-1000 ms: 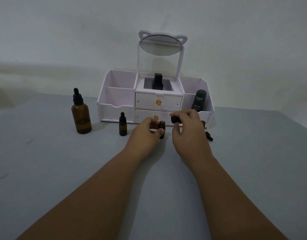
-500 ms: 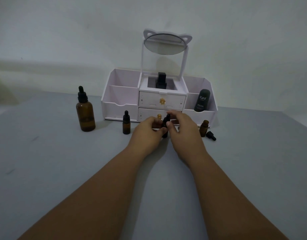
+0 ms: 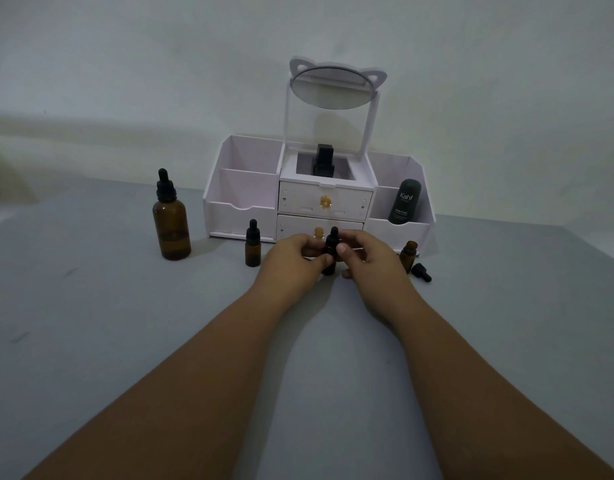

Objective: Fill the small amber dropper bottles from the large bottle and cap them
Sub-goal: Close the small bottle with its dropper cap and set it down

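**Dim room, pale wall (image 3: 125, 64), grey table (image 3: 90, 341)**

The plain pale wall fills the upper half, unevenly shaded. Below it spreads the flat grey table. At the table's far side, near the wall, stands a white organiser (image 3: 243, 209) with two small drawers (image 3: 324, 201) and a round, cat-eared mirror (image 3: 333, 90) tilted on top. The light is low and cool

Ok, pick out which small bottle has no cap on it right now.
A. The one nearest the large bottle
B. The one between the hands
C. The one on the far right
C: the right bottle shows a bare open neck, with a loose cap lying beside it, while the left bottle and the middle bottle, gripped by the left hand and right hand, each wear a black dropper top.
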